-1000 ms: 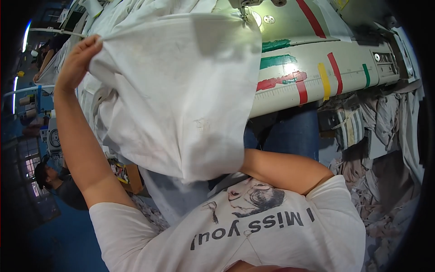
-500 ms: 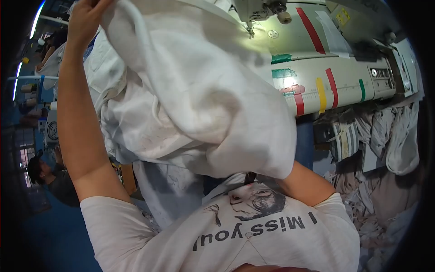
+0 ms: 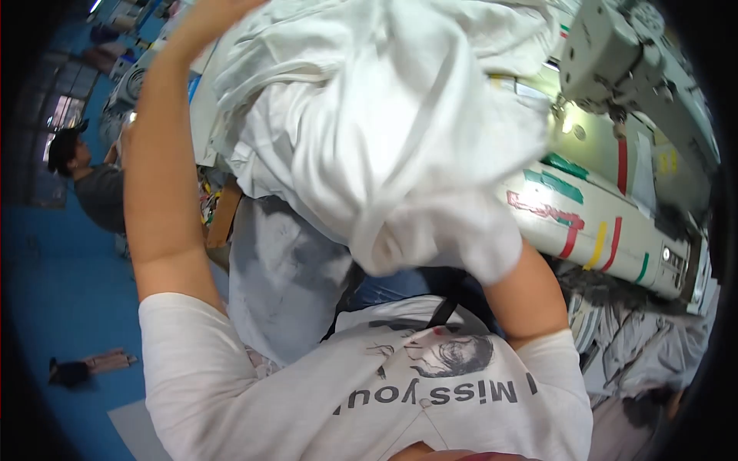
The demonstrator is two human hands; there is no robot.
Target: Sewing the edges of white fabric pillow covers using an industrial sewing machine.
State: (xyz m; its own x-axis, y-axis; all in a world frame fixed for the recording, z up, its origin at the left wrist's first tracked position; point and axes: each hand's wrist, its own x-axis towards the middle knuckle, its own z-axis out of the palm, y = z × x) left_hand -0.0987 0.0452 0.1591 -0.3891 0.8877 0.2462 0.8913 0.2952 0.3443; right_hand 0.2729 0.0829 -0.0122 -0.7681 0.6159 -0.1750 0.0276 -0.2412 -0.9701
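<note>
A large white cloth (image 3: 369,115) hangs bunched in loose, blurred folds across the upper middle. At the top edge, my left hand (image 3: 211,19) reaches to the cloth's far left side; its fingers are smeared and partly cut off. My right forearm (image 3: 530,296) goes up under the cloth's lower right part, which covers my right hand entirely. Right of the cloth stands a sewing machine, its white head (image 3: 615,54) over a lit needle area. Part of the cloth lies close to that needle area.
The machine bed (image 3: 584,223) carries red, yellow and green tape strips. Grey and white fabric pieces (image 3: 653,338) are heaped below it at right. A pale cloth (image 3: 277,284) hangs beside my lap. A person in a dark cap (image 3: 96,184) is at far left, above a blue floor (image 3: 77,307).
My view has swung left, so the machine sits farther right. The raised cloth has dropped into a looser bunch, uncovering my lap. My left hand has shifted right along the top edge.
</note>
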